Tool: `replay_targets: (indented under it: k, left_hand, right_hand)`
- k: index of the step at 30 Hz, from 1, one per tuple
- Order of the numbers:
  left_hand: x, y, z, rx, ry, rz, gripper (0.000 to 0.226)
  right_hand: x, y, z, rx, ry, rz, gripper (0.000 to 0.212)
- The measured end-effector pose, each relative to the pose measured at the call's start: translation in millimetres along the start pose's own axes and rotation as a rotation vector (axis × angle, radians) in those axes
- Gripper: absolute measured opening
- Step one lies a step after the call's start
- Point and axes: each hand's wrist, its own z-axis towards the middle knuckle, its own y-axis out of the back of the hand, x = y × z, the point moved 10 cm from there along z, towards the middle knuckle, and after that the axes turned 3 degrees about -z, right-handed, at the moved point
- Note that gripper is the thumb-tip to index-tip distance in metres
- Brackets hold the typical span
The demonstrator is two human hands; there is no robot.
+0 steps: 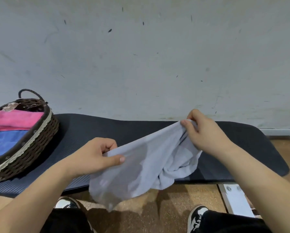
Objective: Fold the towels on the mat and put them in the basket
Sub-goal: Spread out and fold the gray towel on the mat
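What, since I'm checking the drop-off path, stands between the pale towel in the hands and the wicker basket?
Nothing visible does. The pale grey cloth towel, pinched by left hand and right hand, has only bare dark foam mat between it and the brown wicker basket.

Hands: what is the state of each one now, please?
Left hand: closed, pinching the towel.
Right hand: closed, gripping the same towel.
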Motion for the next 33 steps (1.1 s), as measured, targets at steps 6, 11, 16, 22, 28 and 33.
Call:
replay_targets:
  k: [6,11,16,22,28,33]
  left_hand:
    - [-14.8,8.9,-15.9,-0.062,-0.029,0.013,0.035]
    - [-36.4,12.6,-24.8,-0.033,0.044,-0.394,0.033]
    - [-30.4,35.6,-28.5,-0.051,0.146,-0.43,0.046]
    - [14.7,76.4,6.0,-0.355,0.173,0.075,0.019]
    - [75.5,95.3,58.6,-0.474,0.27,0.277,0.011]
    - [106.7,109.5,109.8,-0.462,0.246,0.42,0.006]
  right_hand:
    - [-36.2,51.4,-33.1,0.023,-0.133,-0.143,0.026]
    - [-39.6,78.4,-53.8,0.028,-0.219,-0.187,0.03]
    - [-27.0,87.0,-45.9,-0.086,-0.159,-0.199,0.025]
    - [-28.6,19.8,5.7,-0.053,-0.067,-0.12,0.016]
    - [-46.7,-62.6,66.7,-0.082,-0.111,-0.248,0.02]
    - [-70.3,-109.5,94.6,-0.099,-0.109,-0.299,0.013]
